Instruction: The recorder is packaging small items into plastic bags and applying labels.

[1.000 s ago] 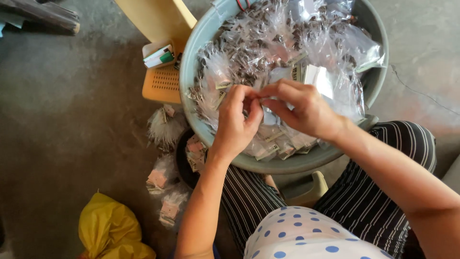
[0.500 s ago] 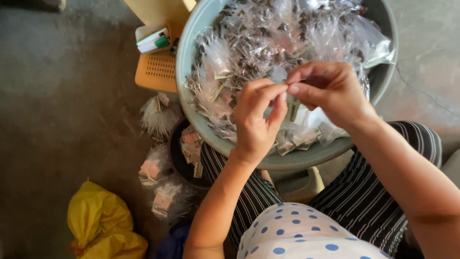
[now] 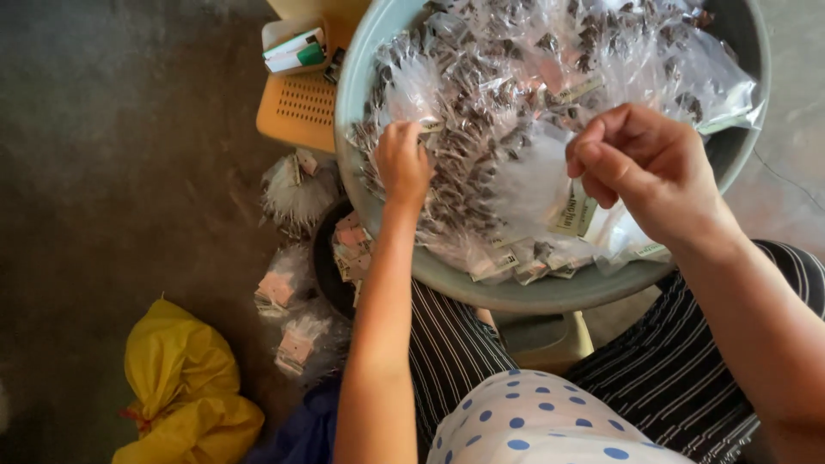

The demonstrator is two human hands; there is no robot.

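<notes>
Crinkly clear packets (image 3: 516,112) heaped in round basin (image 3: 357,77).

Glossy clear plastic packets (image 3: 516,112) crinkle and catch the light, piled in a smooth, matt grey-green plastic basin (image 3: 533,296). Small paper labels (image 3: 574,210) show through the film, centre right. Upper left, an orange plastic basket (image 3: 296,107), perforated and dull. Lower left, a shiny yellow plastic bag (image 3: 180,387), creased. The floor (image 3: 112,172) is rough, matt concrete. Bottom: striped cloth (image 3: 670,378), soft and matt.
</notes>
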